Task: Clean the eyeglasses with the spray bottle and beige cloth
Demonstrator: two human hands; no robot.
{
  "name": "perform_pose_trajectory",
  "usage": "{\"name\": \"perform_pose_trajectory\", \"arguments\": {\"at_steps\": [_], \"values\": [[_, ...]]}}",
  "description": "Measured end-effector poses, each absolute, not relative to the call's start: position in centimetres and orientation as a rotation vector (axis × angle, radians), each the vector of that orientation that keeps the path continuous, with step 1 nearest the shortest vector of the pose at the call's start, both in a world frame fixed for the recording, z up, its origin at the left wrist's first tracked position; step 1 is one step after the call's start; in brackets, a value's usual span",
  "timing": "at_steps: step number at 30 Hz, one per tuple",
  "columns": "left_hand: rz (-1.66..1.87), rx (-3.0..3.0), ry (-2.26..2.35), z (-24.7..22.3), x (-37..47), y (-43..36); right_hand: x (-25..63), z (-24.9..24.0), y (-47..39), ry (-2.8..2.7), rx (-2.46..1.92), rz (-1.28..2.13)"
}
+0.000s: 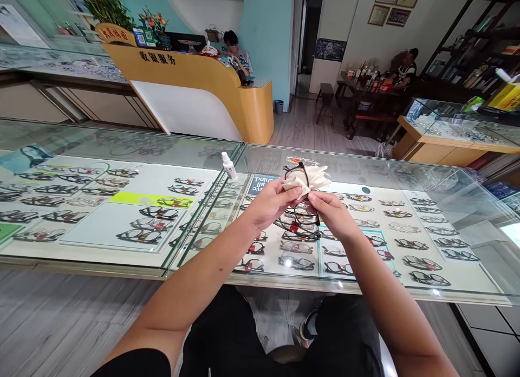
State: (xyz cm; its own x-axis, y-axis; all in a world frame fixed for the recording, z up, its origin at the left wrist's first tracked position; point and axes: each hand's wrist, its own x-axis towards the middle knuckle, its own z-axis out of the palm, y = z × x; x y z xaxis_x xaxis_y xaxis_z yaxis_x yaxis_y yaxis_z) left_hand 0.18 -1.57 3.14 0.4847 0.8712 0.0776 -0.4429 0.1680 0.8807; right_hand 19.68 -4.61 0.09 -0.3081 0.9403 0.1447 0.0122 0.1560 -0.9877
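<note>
My left hand (273,202) is closed, pressing a cream cloth (311,179) around the upper lens of dark-framed eyeglasses (301,165). The glasses are turned on end above the glass counter, one lens over the other. Thumb and fingers of my right hand (333,210) pinch the frame near its middle, just under the cloth. Part of the frame is hidden by the cloth and my fingers. A small white spray bottle (229,167) stands on the counter to the left of my hands.
Under the counter's glass top (179,144) lie rows of eyeglasses (430,279). Beyond it stands a wooden reception desk (255,109) with a person (244,60) behind it. Another person (406,68) sits at a dark table at the back right. My legs are below the counter's near edge.
</note>
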Motion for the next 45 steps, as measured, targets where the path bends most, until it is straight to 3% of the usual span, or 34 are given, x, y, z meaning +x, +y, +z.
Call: {"name": "perform_pose_trajectory", "arguments": {"at_steps": [11,45], "values": [[1.191,1.067,0.659,2.0,1.1,-1.6,19.1,1.2,-5.1,-1.594,-0.927,1.327],[1.103,0.998,0.62,2.8,-0.4,-0.6,19.7,1.2,-5.0,-1.73,-0.993,1.176]]}}
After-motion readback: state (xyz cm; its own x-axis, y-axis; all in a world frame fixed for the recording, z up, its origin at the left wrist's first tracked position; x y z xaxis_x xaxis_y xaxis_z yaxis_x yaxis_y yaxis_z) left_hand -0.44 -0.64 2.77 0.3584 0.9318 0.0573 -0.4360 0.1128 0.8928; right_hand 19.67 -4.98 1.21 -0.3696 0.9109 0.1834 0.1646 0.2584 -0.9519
